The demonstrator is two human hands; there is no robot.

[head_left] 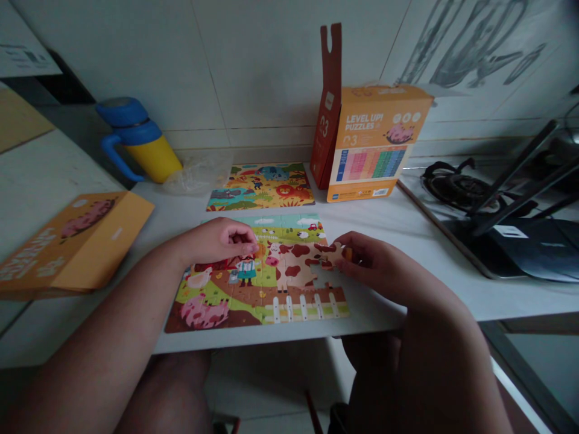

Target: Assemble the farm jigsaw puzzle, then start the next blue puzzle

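Note:
A farm jigsaw puzzle [289, 274] lies on the white counter, showing a cow, a farmer, a chicken and a pig. It has a gap at its right side, by the cow's hindquarters. At that edge my right hand [368, 262] pinches a puzzle piece [335, 255] between thumb and fingers, over the gap. My left hand [228, 238] rests over the puzzle's upper left part, fingers curled and thumb tip near the index finger. Whether anything is in that pinch is hidden. The hand covers part of the picture beneath it.
Behind lies a jungle-animal puzzle [266, 187]. An orange puzzle box [375, 144] stands at the back, and another orange box [76, 241] lies at left. A blue and yellow jug [142, 141] stands by a clear plastic bag [199, 172]. A gas stove [461, 187] is at right.

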